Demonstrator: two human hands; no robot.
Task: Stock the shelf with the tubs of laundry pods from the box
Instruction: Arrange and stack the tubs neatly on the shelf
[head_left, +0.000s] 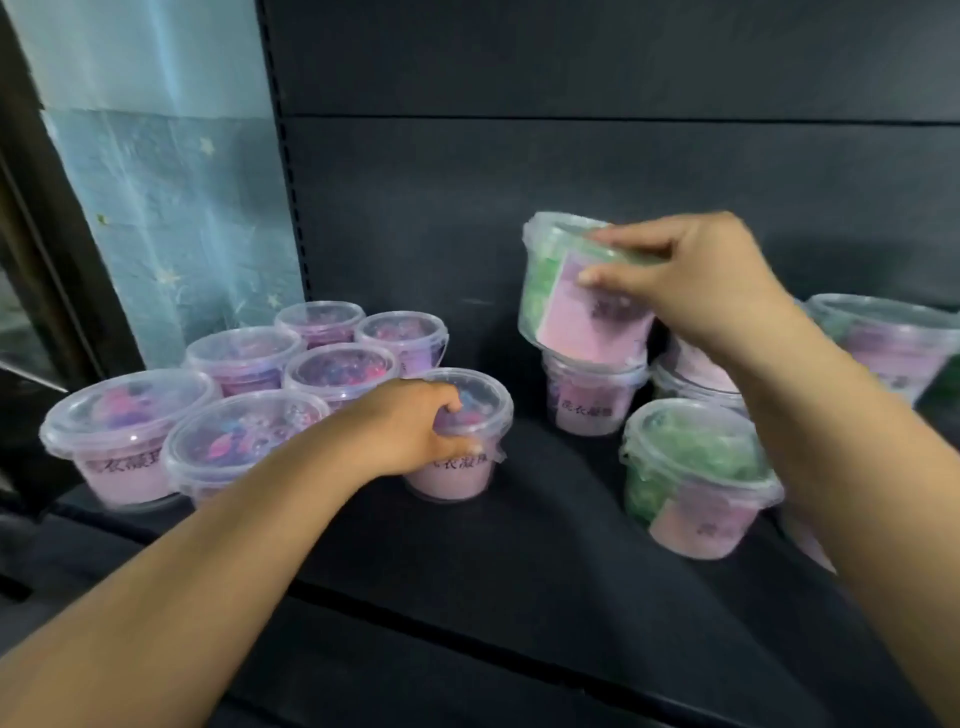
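Observation:
My left hand (415, 423) grips the rim of a clear tub of purple pods (460, 457) that stands on the black shelf (519, 561). My right hand (696, 286) holds a tub of green pods with a pink label (566, 301), tilted, just above another tub (589, 400) on the shelf. Several purple-pod tubs (244, 395) stand in a cluster at the left. A green-pod tub (696, 478) stands in front at the right, under my right forearm.
More tubs (893, 343) stand at the far right, partly hidden by my right arm. The shelf's dark back panel (571, 182) rises behind. A blue star-patterned wall (171, 208) lies to the left. The box is out of view.

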